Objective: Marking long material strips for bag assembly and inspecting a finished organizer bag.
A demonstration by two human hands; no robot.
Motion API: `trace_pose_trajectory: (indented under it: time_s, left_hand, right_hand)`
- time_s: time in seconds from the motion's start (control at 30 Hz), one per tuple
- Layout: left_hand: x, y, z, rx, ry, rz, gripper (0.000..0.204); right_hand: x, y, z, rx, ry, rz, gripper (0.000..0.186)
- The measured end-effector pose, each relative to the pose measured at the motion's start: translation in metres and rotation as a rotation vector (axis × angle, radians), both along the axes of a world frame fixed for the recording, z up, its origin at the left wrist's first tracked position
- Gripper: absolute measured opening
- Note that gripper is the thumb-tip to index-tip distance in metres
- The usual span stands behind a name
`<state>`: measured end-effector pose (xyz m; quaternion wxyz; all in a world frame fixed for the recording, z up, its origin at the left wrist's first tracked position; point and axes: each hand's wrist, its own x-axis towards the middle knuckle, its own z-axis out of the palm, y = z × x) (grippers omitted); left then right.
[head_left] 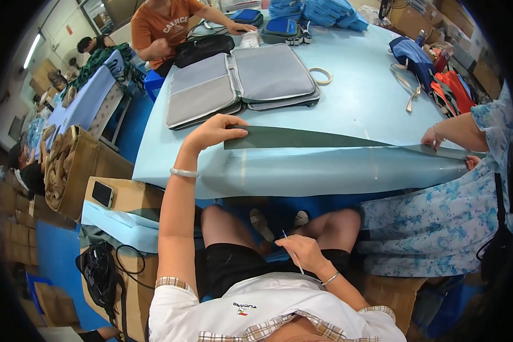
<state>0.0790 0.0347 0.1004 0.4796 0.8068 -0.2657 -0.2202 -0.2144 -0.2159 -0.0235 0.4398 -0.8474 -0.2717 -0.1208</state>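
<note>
Dark green and matt: a long strip point(290, 137) of thin sheet material, laid along the near side of the pale blue table point(353, 102), broad at the left end and narrowing in view toward the right, perhaps folded or turned on edge there. Pinched, by the look of it, at the upper left corner between thumb and forefinger of the left hand point(218, 132); hard to tell the exact amount caught between them. Touched near the right end by a co-worker's hand point(431, 138), close to that person's other hand point(472, 162). Clamped between the fingers of the right hand point(306, 253), above the lap and well apart from the strip: a slim pale pen point(298, 264), pointing up and away from the body. Farther back on the table, an open grey case point(276, 71) and, just beside it, a roll of tape point(329, 80). Probably light, bendable and hardly fragile; perhaps apt to slide on so smooth a covering. Likely to sag or twist if lifted by one end only, so best taken at both ends, near the corners, thumb on top and fingers beneath, and drawn no more than lightly taut.
</note>
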Motion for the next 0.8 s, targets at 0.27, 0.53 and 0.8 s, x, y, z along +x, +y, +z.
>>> trace_pose_trajectory:
  time_s: [0.27,0.53,0.8]
  left_hand:
    - [-0.009,-0.002,-0.007,-0.034,-0.414,0.197,0.009]
    - [-0.03,0.002,-0.025,0.107,-0.954,0.026,0.025]
    - [-0.043,0.007,-0.042,0.04,-0.943,0.047,0.025]
  right_hand:
    - [0.004,-0.003,-0.013,0.007,-0.033,0.012,0.03]
    - [0.005,-0.001,-0.024,0.031,-0.018,-0.002,0.031]
    - [0.005,0.0,-0.025,0.02,-0.066,0.023,0.028]
